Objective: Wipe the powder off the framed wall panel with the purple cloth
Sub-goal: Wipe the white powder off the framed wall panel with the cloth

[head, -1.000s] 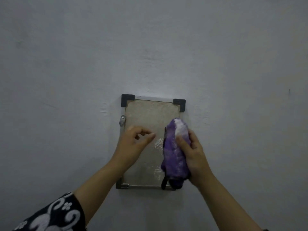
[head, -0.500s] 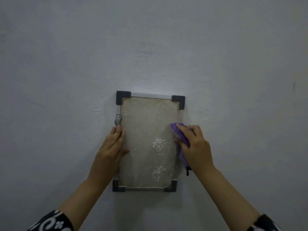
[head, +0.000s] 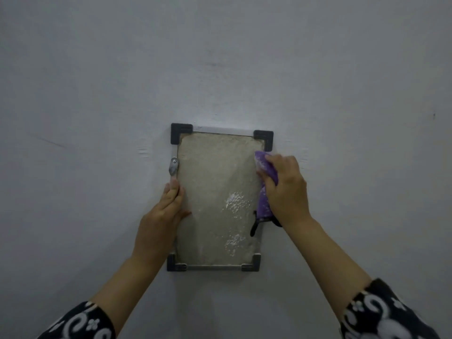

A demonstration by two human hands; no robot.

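**Panel wipe: cloth at upper right edge, powder patches remain**

Surface: plain grey-white painted wall (head: 97,94), faint scuffs left of the frame, one small dark speck far right. Dim light.

Left sleeve (head: 80,324), black with white swirl print, at bottom left corner. Left hand (head: 162,216) lies flat on the left rail of the framed wall panel (head: 210,182); fingers (head: 174,189) straight and together, pressed on the rail, gripping nothing, thumb spread onto the panel face. Just above the fingertips: a small metal clip (head: 173,166) screwed to the rail.

Panel: upright rectangle, beige rough face, thin metal rails, dark corner brackets (head: 181,132) at all four corners. No containers in view. White powder (head: 236,200) sits in two patches, one just left of the right-hand fingers' lower edge, one further down near the bottom rail. The face between the two hands is mostly bare.

Purple cloth (head: 265,167) is bunched against the panel's upper right edge, just under the top right bracket, dusted white; its dark trim hangs below the palm. Right hand (head: 286,189) covers it, fingers curled and clamped on the cloth. Right sleeve (head: 381,316), same print.

Open wall on all sides of the frame.
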